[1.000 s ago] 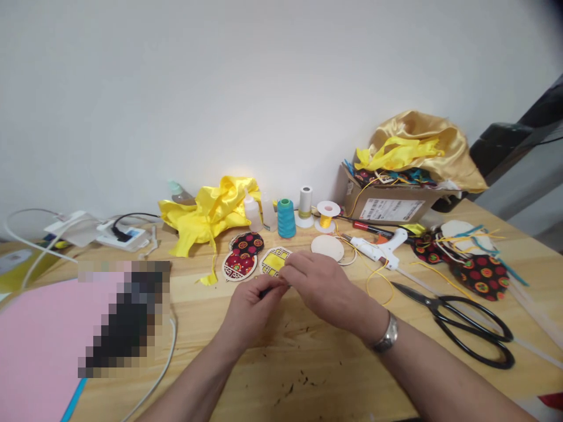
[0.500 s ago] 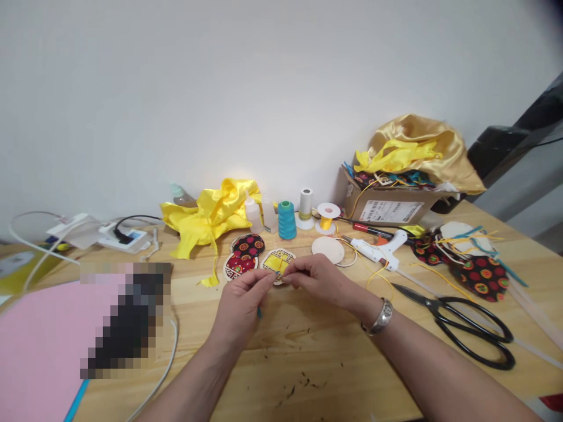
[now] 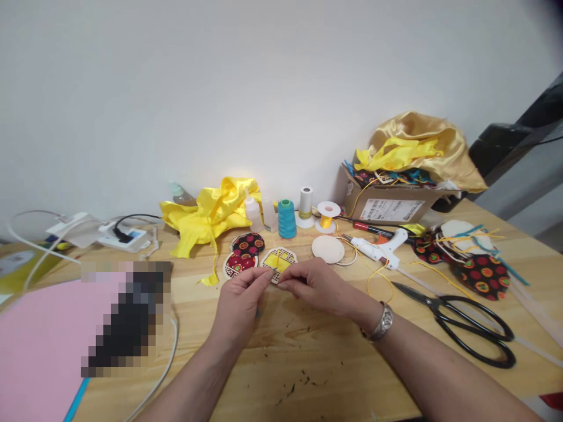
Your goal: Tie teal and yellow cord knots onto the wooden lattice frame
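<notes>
My left hand point(image 3: 244, 296) is closed in a pinch, with a bit of teal thread point(image 3: 258, 313) showing below the palm and more teal at the fingertips. My right hand point(image 3: 314, 286) also pinches, its fingertips almost meeting the left ones; what lies between them is too small to make out. Just beyond the fingertips lies a round wooden lattice piece backed with yellow cloth point(image 3: 284, 259). Left of it sit a red patterned lattice disc point(image 3: 240, 265) and a dark patterned cloth disc point(image 3: 248, 245). A silver bracelet point(image 3: 382, 322) circles my right wrist.
Large black scissors point(image 3: 433, 303) and a white glue gun point(image 3: 380, 249) lie to the right. Behind stand a teal thread cone point(image 3: 287, 220), a yellow cord spool point(image 3: 328, 218) and a cardboard box point(image 3: 391, 205). Yellow satin point(image 3: 206, 217) lies back left; a pink sheet point(image 3: 48, 334) is nearer.
My right fingertips have shifted slightly down and left, and the fingers curl a little differently. More of the yellow-backed lattice piece shows. My left hand stays nearly still.
</notes>
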Available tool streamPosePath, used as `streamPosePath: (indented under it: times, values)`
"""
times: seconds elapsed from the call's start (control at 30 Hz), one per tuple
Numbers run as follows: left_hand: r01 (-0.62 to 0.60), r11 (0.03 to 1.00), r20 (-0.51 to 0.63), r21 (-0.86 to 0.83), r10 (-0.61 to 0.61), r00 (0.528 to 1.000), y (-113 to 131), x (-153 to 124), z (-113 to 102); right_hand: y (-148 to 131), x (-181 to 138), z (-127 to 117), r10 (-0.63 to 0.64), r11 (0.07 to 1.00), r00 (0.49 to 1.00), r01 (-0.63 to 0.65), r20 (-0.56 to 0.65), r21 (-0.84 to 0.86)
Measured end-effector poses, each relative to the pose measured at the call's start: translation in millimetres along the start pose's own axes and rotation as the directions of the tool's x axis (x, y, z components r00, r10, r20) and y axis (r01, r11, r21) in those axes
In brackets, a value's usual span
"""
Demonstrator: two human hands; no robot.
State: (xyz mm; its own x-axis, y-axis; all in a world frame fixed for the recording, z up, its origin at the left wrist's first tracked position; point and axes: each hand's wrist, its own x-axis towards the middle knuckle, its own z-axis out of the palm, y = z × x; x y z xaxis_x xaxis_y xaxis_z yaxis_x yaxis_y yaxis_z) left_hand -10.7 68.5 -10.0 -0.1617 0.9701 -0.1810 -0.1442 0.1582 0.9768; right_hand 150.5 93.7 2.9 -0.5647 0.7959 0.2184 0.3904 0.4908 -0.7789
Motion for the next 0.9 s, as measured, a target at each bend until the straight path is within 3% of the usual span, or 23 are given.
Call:
streamPosePath:
  times: [0.6, 0.9]
  values:
    - [-0.018, 0.999, 0.045, 0.037, 0.017, 0.999, -1.7, 0.0, -1.1, -2.1, -1.4, 2.9, -0.005, 1.000, 0.999, 0.005, 0.045, -0.002]
    - [0.001, 0.998, -0.011, 0.063, 0.000, 1.000, 2.0, -1.7, 1.6, -7.0, -5.2, 4.7, -0.047, 0.949, 0.999, 0.052, 0.024, -0.312]
